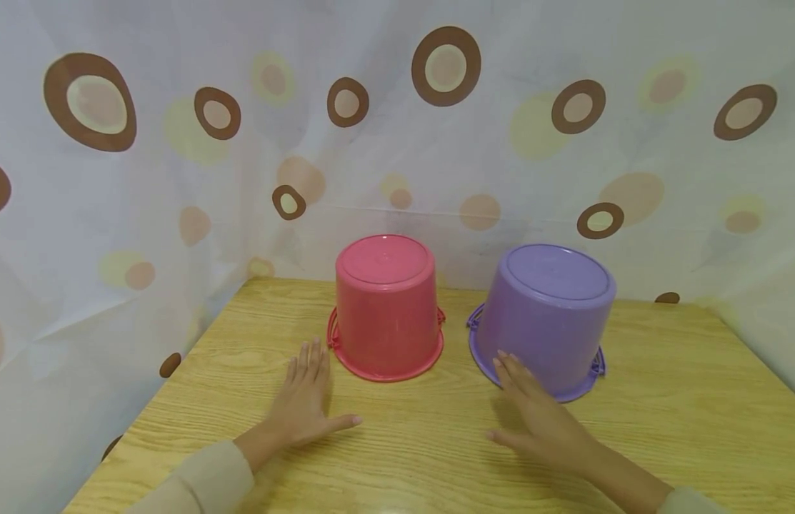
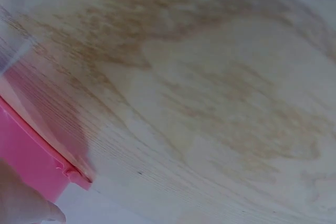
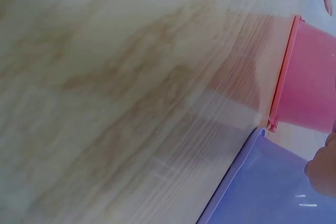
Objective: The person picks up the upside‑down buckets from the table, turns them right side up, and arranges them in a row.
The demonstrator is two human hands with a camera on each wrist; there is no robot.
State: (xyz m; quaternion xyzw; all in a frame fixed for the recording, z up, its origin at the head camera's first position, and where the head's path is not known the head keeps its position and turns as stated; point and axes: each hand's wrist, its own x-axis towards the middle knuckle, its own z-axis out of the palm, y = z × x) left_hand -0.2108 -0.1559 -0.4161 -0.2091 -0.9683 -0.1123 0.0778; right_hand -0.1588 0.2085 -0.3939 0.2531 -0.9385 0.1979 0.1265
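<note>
Two plastic buckets stand upside down on the wooden table, each with its handle down by the rim. The pink bucket (image 1: 387, 314) is left of the purple bucket (image 1: 551, 314). My left hand (image 1: 301, 403), fingers straight and thumb spread, is just in front and to the left of the pink bucket. My right hand (image 1: 541, 421) extends its fingers in front of the purple bucket; whether the fingertips touch it I cannot tell. Neither hand holds anything. In the right wrist view the purple bucket (image 3: 257, 187) is close to the hand, with the pink bucket (image 3: 310, 77) beyond it.
The yellowish wooden table (image 1: 397, 457) reaches back to a pale curtain (image 1: 384, 157) printed with brown and yellow circles. The curtain also hangs along the left side. A gap of bare wood separates the two buckets.
</note>
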